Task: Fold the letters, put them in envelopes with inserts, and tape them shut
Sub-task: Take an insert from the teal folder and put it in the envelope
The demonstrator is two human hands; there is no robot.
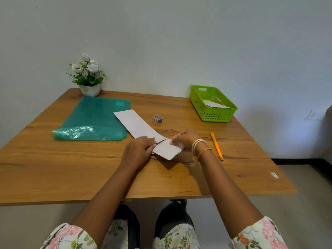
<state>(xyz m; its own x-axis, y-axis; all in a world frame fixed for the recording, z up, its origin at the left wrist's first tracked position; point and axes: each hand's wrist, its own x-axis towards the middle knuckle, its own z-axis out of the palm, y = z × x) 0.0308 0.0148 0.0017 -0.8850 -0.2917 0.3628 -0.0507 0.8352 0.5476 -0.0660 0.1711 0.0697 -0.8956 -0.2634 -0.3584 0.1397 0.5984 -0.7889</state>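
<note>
A long white letter (136,124), folded lengthwise, lies slanted on the middle of the wooden table (71,168). Its near end is bent up and over toward the far end. My left hand (138,150) rests on the paper at the bend, fingers fairly flat. My right hand (186,139) pinches the edge of the turned-over flap (167,150). A small roll of patterned tape (158,118) stands just beyond the letter. A green basket (197,103) at the back right holds a white envelope (216,104).
A teal plastic document folder (93,119) lies at the left. A white pot of artificial flowers (88,76) stands in the back left corner. An orange pen (216,146) lies to the right of my right wrist.
</note>
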